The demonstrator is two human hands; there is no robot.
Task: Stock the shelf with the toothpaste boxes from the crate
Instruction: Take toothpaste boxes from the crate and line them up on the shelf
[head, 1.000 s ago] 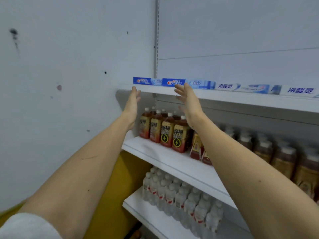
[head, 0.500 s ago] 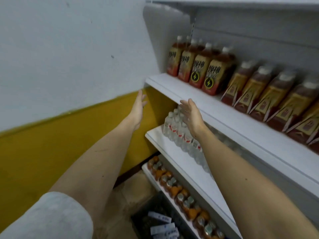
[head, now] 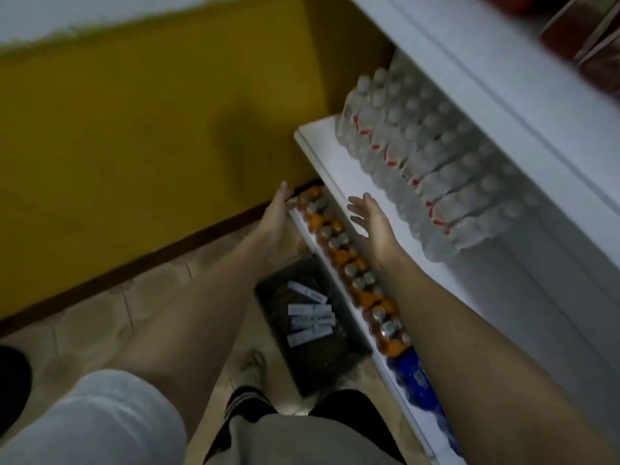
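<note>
Head view: both hands reach forward, fingers straight and holding nothing — left hand (head: 276, 214), right hand (head: 370, 218). Below and nearer than them, on the floor, the dark crate (head: 303, 360) holds several toothpaste boxes (head: 310, 318) — lying loose.

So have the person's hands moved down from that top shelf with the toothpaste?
Yes. Both hands, left and right, are now empty beside the water-bottle shelf, lower down, above the floor crate.
</note>
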